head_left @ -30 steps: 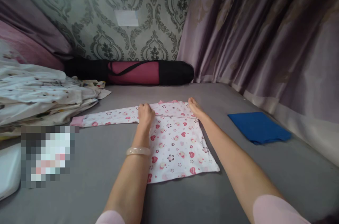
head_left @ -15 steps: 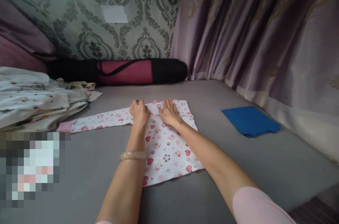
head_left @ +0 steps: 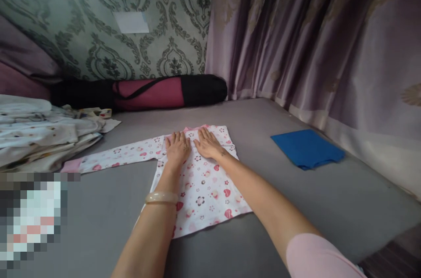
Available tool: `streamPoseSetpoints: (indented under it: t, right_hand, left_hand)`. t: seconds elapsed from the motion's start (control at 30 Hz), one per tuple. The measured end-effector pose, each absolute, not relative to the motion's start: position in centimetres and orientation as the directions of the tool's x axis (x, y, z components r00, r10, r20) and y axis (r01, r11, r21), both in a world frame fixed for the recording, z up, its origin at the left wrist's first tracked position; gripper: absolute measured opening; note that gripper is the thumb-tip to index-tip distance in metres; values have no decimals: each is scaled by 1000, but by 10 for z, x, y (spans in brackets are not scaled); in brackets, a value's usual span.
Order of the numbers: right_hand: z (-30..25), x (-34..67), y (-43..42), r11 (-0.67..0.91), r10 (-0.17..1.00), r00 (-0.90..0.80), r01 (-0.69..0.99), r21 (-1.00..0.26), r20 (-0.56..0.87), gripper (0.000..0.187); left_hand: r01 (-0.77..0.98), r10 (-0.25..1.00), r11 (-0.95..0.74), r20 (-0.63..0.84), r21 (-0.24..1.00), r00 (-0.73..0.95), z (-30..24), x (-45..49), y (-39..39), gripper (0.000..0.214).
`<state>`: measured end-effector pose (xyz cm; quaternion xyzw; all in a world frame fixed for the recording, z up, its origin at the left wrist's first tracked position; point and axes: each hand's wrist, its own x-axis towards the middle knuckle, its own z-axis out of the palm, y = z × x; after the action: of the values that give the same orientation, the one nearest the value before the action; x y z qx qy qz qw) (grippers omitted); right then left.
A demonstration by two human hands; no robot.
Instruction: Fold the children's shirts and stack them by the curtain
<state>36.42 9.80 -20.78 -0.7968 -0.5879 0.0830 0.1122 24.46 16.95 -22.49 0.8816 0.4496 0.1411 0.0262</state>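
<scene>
A small white top with pink hearts and flowers (head_left: 204,186) lies flat on the grey bed surface (head_left: 296,208). One long sleeve (head_left: 115,157) stretches out to the left, ending in a pink cuff. My left hand (head_left: 177,148) lies flat on the top near the neckline, fingers stretched out, with a pale bangle on the wrist. Beside it my right hand (head_left: 207,143) also presses flat on the cloth, fingers open. The two hands sit close together near the pink collar.
A folded blue cloth (head_left: 305,148) lies to the right. A heap of white patterned clothes (head_left: 42,131) sits at the left. A black and dark-red roll bag (head_left: 144,91) lies along the papered wall. Mauve curtains (head_left: 312,41) hang on the right.
My right hand slid left from the top's right shoulder to beside my left hand. My left hand opened from curled to flat. The view shifted rightward.
</scene>
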Motion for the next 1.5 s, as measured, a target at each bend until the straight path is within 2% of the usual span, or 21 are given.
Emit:
streamPoseSetpoints:
  t: [0.1,0.23,0.33,0.4,0.5,0.67,0.87,1.03,1.17,1.33,1.5]
  right_hand:
    - [-211,371,91,-294,950,310,923,-247,25,70]
    - [-206,377,86,-278,952,303,920,-275,52,70]
    - [-199,388,82,-338,915,386,893,-296,119,65]
    - [-197,397,78,-388,891,432,885,-258,141,62]
    - [-202,409,72,-403,903,421,897,-180,80,64]
    - [-208,421,67,-394,916,401,906,-156,11,66]
    - [-213,434,60,-331,939,342,924,-191,30,63]
    - [-212,437,56,-279,949,305,930,-239,80,60]
    - [-204,424,40,-243,957,272,942,-233,102,60]
    - [-198,395,-12,-96,995,97,973,-210,-7,63]
    - [-186,389,-82,6,993,-40,957,-290,-110,61]
  left_hand:
    - [797,818,-574,190,188,544,-224,246,169,53]
    - [795,816,-576,190,191,546,-223,246,169,54]
    - [794,818,-574,198,201,540,-225,246,170,54]
    - [791,817,-574,204,210,539,-226,246,170,53]
    - [793,820,-568,229,219,524,-227,247,169,55]
    - [841,857,-504,241,198,456,-224,247,164,55]
    - [861,894,-433,246,266,374,-223,243,167,51]
    - [843,907,-420,190,335,376,-217,239,172,47]
    - [827,895,-445,209,345,394,-213,238,169,47]
    - [827,885,-463,225,318,408,-213,238,164,46]
    - [815,891,-452,212,362,400,-213,237,167,46]
